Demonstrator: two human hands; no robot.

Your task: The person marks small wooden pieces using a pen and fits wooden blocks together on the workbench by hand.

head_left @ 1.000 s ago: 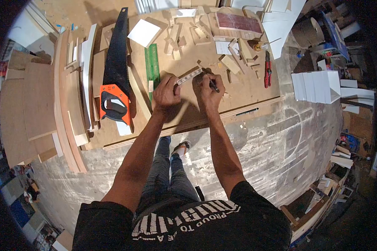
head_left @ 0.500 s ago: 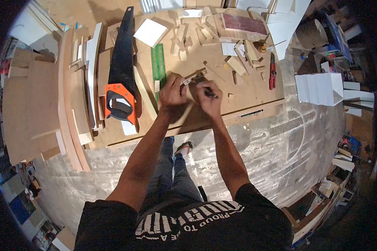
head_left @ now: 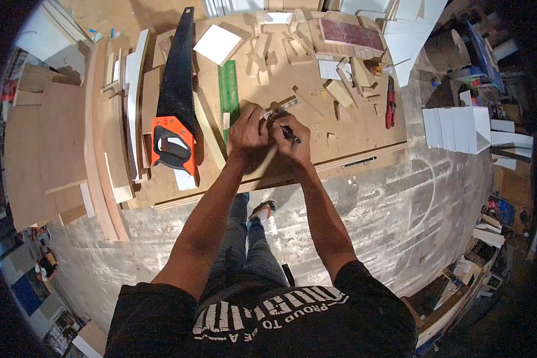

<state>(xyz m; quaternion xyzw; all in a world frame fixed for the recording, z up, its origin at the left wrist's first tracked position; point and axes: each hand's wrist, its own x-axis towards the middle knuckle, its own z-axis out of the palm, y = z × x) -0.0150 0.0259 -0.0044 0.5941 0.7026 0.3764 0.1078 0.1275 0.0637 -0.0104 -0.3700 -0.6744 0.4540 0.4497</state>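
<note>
2 hands (head_left: 248,130) (head_left: 296,147), 1 held pen (head_left: 290,133) — 1 saw (head_left: 178,77), 1 green ruler (head_left: 228,89).

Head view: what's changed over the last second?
Right hand, gripping the dark pen, has moved left toward the left hand and a little nearer the body, away from the far end of the light strip. Camera shifted slightly. Nothing let go. Unchanged: left hand's grip on the strip; saw and green ruler lie as before.

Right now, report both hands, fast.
Left hand: closed, holding a narrow pale strip with dark marks.
Right hand: closed, holding a black pen.
</note>
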